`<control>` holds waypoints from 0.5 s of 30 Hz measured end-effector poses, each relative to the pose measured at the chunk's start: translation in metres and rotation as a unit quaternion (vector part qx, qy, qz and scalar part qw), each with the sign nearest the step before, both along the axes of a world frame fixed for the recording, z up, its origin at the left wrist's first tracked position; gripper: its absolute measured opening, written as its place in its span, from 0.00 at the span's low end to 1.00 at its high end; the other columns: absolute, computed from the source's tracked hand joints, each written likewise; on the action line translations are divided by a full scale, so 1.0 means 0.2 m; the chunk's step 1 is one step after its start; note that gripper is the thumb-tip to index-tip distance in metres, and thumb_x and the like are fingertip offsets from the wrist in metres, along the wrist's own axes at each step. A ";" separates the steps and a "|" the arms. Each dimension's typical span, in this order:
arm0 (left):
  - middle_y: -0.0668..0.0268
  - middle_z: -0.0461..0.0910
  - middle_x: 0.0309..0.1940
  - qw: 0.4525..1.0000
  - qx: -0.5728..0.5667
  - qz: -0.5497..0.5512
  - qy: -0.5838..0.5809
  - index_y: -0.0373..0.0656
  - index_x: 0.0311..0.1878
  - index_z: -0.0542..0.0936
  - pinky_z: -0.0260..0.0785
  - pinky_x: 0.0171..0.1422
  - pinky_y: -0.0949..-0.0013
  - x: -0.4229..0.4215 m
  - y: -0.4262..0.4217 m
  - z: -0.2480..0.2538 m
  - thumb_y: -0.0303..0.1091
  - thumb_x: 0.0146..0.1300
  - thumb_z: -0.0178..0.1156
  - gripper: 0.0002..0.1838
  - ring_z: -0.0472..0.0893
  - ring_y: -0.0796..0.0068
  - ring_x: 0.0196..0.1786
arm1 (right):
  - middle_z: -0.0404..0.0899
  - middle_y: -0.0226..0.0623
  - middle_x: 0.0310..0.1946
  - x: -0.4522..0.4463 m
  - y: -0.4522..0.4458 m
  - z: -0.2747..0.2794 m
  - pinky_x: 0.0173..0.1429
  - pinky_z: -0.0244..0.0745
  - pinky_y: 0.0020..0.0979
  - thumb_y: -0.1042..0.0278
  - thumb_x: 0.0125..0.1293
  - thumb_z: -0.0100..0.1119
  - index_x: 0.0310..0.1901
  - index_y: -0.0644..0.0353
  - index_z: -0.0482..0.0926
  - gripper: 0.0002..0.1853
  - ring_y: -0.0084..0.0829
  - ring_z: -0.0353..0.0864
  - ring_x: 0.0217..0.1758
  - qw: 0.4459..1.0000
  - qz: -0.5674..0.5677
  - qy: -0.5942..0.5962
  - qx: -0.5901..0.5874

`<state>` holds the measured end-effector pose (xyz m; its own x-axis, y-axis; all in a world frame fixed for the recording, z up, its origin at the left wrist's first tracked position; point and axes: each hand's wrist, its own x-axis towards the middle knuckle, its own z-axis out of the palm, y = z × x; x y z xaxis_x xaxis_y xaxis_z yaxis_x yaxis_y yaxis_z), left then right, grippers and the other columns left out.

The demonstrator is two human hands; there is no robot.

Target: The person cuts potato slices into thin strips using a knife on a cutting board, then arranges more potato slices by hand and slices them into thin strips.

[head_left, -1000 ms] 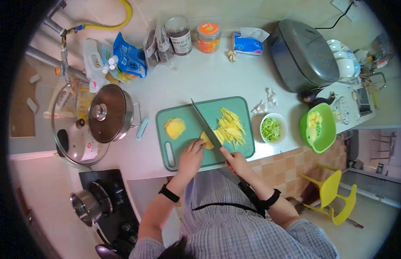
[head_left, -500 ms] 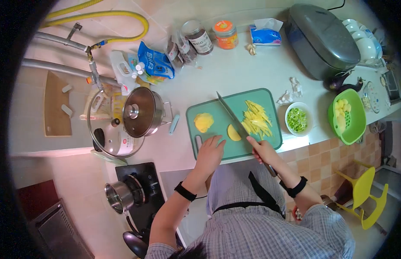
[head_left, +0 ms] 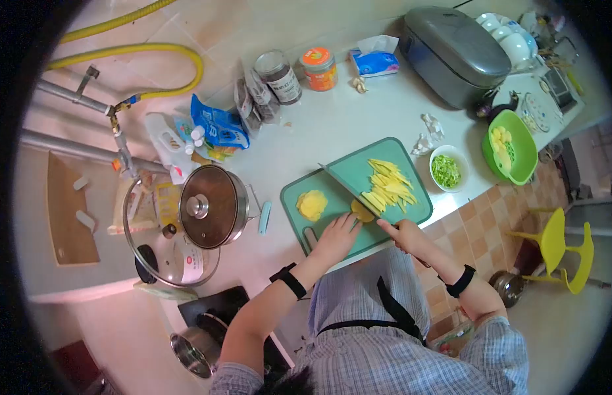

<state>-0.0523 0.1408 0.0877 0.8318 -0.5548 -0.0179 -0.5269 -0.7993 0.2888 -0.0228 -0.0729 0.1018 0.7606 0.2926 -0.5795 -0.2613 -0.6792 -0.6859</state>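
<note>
Toward the near edge of the board (head_left: 399, 154), the left hand (head_left: 339, 237), fingers loosely spread, touched a flat yellow slice (head_left: 362, 211); the right hand (head_left: 405, 237) clasped the knife (head_left: 349, 189) beside slim strips (head_left: 390, 184).

Your knife (head_left: 349, 189) slants across the green cutting board (head_left: 352, 170), its handle end toward you and its tip reaching the far edge, with the blade close against a partly hidden yellow slice (head_left: 363, 210). Right of the blade you have a loose heap of pale yellow strips (head_left: 393, 185), while a stack of round yellow slices (head_left: 312, 205) sits on the board's left half
</note>
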 end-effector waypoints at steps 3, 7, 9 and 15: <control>0.57 0.69 0.52 1.000 -0.029 -0.002 -0.003 0.38 0.48 0.74 0.65 0.58 0.61 0.02 0.02 -0.10 0.29 0.54 0.51 0.16 0.69 0.59 0.57 | 0.69 0.45 0.09 -0.03 0.03 0.01 0.30 0.70 0.38 0.30 0.59 0.41 0.14 0.71 0.73 0.41 0.42 0.74 0.18 1.000 -0.001 -0.012 -0.024; 0.59 0.69 0.52 0.999 -0.036 -0.011 0.016 0.38 0.49 0.73 0.65 0.57 0.63 0.04 0.02 -0.15 0.27 0.52 0.50 0.18 0.68 0.62 0.58 | 0.68 0.45 0.09 -0.01 0.02 0.05 0.29 0.70 0.36 0.29 0.58 0.40 0.14 0.71 0.72 0.42 0.41 0.73 0.16 0.998 -0.029 0.039 -0.031; 0.60 0.71 0.51 0.999 -0.046 -0.005 0.004 0.39 0.46 0.75 0.67 0.55 0.63 0.04 0.01 -0.16 0.27 0.52 0.51 0.16 0.70 0.63 0.56 | 0.68 0.45 0.09 0.01 0.02 0.05 0.29 0.70 0.36 0.29 0.58 0.41 0.14 0.71 0.72 0.42 0.40 0.73 0.16 0.996 -0.048 0.065 -0.029; 0.64 0.74 0.47 0.996 -0.071 0.047 -0.038 0.41 0.42 0.77 0.69 0.52 0.65 0.01 -0.03 -0.22 0.27 0.49 0.53 0.14 0.72 0.67 0.54 | 0.70 0.44 0.10 0.01 0.00 0.09 0.28 0.70 0.36 0.32 0.58 0.45 0.14 0.71 0.73 0.40 0.37 0.73 0.16 0.996 -0.065 0.063 0.003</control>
<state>-0.0502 0.1341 0.0445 0.8765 -0.4662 0.1199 -0.4756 -0.8003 0.3651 -0.0202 -0.0730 0.1202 0.7137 0.1991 -0.6716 -0.4315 -0.6303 -0.6454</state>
